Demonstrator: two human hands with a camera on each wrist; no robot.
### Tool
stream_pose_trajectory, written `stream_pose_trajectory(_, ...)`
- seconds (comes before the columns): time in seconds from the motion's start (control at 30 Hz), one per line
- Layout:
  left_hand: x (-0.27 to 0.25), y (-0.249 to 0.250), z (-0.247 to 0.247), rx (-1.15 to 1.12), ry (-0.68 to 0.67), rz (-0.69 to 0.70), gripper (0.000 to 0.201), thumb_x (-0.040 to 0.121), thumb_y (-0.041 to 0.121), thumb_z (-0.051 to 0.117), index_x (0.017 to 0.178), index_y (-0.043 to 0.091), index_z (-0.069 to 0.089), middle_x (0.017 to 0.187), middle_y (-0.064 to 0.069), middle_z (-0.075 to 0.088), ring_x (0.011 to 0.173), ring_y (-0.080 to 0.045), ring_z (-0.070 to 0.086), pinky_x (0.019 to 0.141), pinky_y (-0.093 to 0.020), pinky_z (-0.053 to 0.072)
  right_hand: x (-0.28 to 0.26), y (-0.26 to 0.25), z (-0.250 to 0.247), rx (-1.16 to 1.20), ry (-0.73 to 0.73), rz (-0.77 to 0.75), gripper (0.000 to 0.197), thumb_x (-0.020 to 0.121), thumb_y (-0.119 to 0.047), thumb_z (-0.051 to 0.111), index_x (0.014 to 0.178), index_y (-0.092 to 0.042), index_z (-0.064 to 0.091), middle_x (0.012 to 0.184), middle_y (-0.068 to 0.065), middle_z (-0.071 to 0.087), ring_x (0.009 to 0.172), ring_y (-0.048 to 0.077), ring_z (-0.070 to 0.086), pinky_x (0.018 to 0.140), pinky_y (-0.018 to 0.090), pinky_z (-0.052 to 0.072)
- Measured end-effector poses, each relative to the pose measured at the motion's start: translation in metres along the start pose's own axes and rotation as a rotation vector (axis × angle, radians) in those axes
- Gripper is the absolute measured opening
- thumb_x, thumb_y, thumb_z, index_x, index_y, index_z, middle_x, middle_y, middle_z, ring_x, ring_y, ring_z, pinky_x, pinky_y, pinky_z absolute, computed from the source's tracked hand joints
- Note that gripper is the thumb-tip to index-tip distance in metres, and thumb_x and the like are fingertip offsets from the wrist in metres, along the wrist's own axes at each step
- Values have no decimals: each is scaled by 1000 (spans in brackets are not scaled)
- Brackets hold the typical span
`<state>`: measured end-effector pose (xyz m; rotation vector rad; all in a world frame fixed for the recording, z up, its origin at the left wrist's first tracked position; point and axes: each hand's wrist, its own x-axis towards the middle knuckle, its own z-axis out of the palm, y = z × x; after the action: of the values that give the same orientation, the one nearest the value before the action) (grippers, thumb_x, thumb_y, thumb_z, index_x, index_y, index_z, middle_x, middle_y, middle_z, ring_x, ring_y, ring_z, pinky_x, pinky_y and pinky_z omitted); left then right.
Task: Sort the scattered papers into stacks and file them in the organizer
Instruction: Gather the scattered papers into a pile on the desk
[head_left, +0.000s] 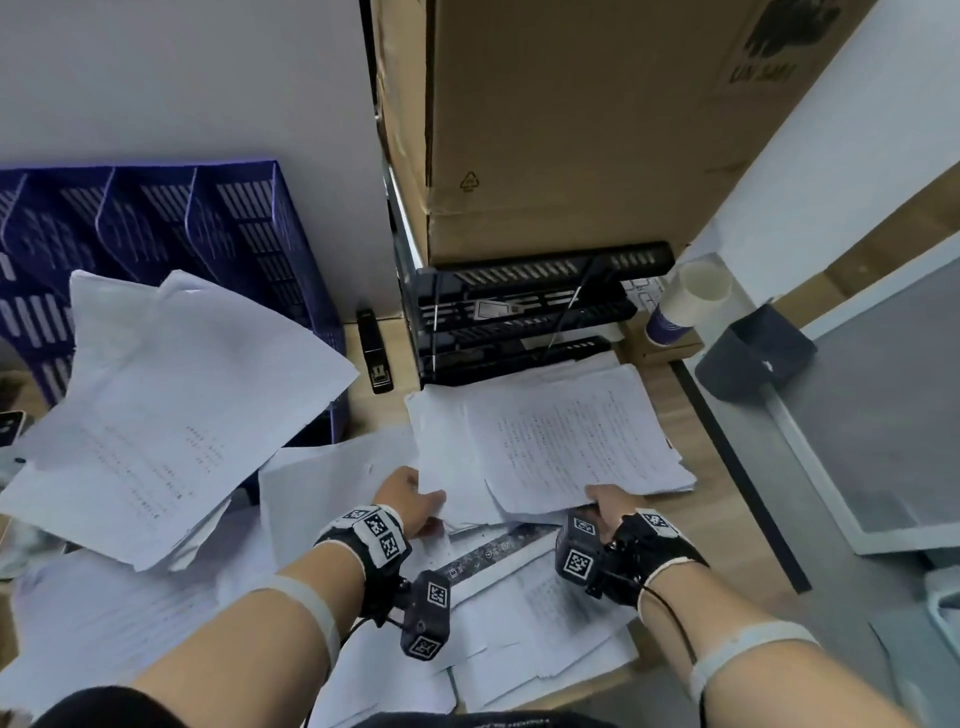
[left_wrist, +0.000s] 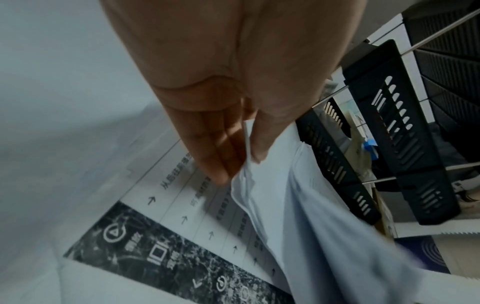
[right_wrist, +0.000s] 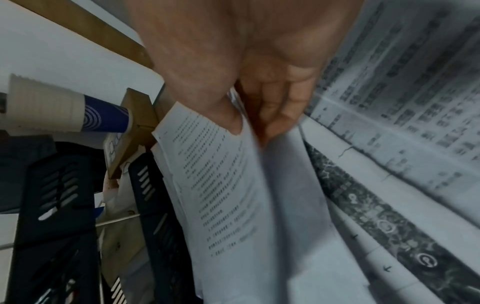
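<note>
A sheaf of printed white papers (head_left: 566, 441) is held just in front of the black tiered organizer (head_left: 524, 312). My left hand (head_left: 410, 499) pinches its near left corner between thumb and fingers (left_wrist: 221, 162); the paper edge (left_wrist: 272, 205) bends there. My right hand (head_left: 608, 506) grips the near right edge, thumb on top of the printed sheet (right_wrist: 221, 185), fingers (right_wrist: 275, 115) underneath. More loose papers (head_left: 519, 597) lie scattered on the desk below, one with a dark printed band (left_wrist: 168, 257). Another stack (head_left: 171, 431) leans on the blue file rack (head_left: 156, 249).
A black stapler (head_left: 375, 351) lies between the blue rack and the organizer. A paper cup (head_left: 685, 304) stands right of the organizer, beside a dark holder (head_left: 753, 353). Cardboard boxes (head_left: 571, 130) rise behind the organizer. A white board (head_left: 883, 405) is at the right.
</note>
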<state>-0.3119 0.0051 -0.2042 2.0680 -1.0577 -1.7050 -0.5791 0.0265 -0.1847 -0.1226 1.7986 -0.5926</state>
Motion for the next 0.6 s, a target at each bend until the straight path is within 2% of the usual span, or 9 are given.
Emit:
stream_pose_trajectory(0.03,-4,1,1,-38,-26,3,28,79,13,70,104,4,61,101,-19,71,83,-32,70,72,-43,62,4,1,2,103,-14,-5,21,95,-9,51,116,-7,50,125,17,57,73,18,68,48,20,54)
stream_pose_trajectory(0.1,-14,2,2,-86,-75,24,25,81,1,65,106,0,64,95,-16,73,79,-32,70,74,-42,62,-1,-2,2,295,13,51,7,95,-5,50,101,-3,54,93,17,66,45,22,65,35,21,48)
stream_pose_trajectory(0.17,-20,1,-1,-105,-135,50,30,78,-5,62,107,1,64,93,-15,74,79,-34,71,79,-49,60,-10,-9,0,368,-56,58,14,95,-5,49,85,2,53,57,15,64,37,23,60,35,22,47)
stream_pose_trajectory(0.2,-24,0,-4,-116,-164,49,33,77,-9,59,108,2,64,93,-17,73,77,-35,71,78,-50,60,-17,-13,-2,425,-100,45,17,95,-4,47,81,4,52,50,15,62,35,22,59,35,22,48)
stream_pose_trajectory(0.33,-29,-9,-21,-79,-208,59,49,61,-3,60,107,15,64,102,-16,73,95,-38,70,87,-53,57,-43,-25,-19,732,-173,-9,15,94,2,45,84,7,54,71,19,62,63,22,57,43,22,54)
stream_pose_trajectory(0.4,-32,-11,-30,-92,-250,54,49,65,-7,60,106,19,64,106,-16,73,102,-37,68,91,-54,55,-58,-24,-26,827,-186,-33,14,94,0,46,89,7,57,73,17,64,65,21,58,46,23,55)
stream_pose_trajectory(0.47,-33,-11,-36,-120,-228,35,40,77,-15,55,107,10,66,105,-18,72,97,-37,67,94,-52,54,-74,-15,-29,835,-202,-46,21,95,-8,46,96,6,62,78,13,65,56,19,62,50,24,54)
stream_pose_trajectory(0.57,-41,-2,-39,-193,-160,98,37,79,-22,46,91,3,70,90,-21,67,78,-32,63,86,-54,57,-101,1,-30,848,-209,-155,45,98,-9,40,68,6,70,61,13,70,55,18,59,45,20,53)
stream_pose_trajectory(0.6,-44,2,-39,-220,-143,137,38,79,-21,44,91,3,71,91,-21,68,79,-33,64,79,-51,60,-110,7,-31,845,-192,-197,41,97,-8,40,70,5,69,60,14,70,57,19,60,45,21,53)
